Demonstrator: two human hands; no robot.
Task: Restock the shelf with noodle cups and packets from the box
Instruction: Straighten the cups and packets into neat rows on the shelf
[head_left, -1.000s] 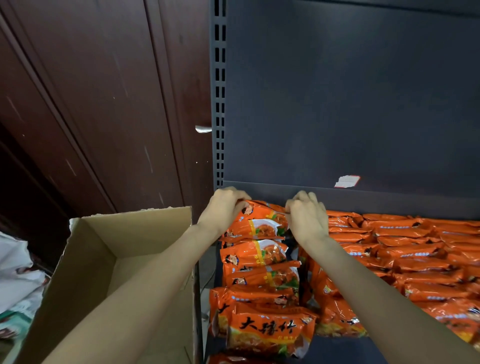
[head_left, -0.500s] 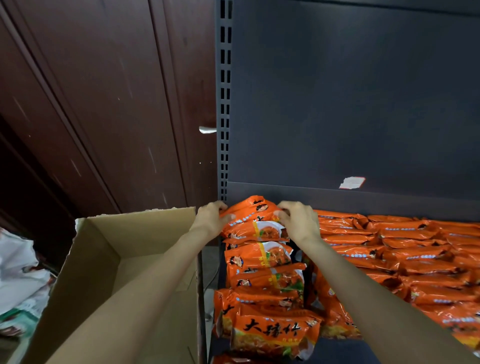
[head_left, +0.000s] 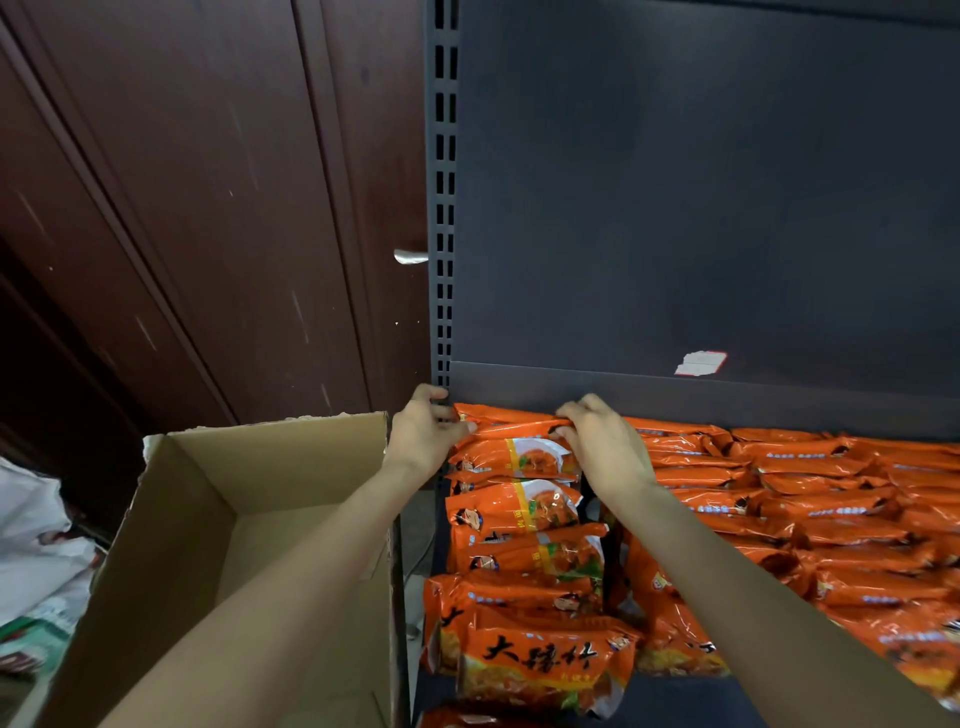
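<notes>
Shelf (head_left: 675, 402) mostly stocked, both hands (head_left: 423, 439) (head_left: 605, 449) pinching the rear packet (head_left: 511, 421) into place; box (head_left: 249, 519) looks near empty.

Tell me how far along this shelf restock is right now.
Mostly done, it seems: orange noodle packets already fill the shelf in rows. In hand: the left hand and right hand grip the rearmost packet of the left column. The cardboard box shows no stock in its visible part, and no cups are visible.
</notes>
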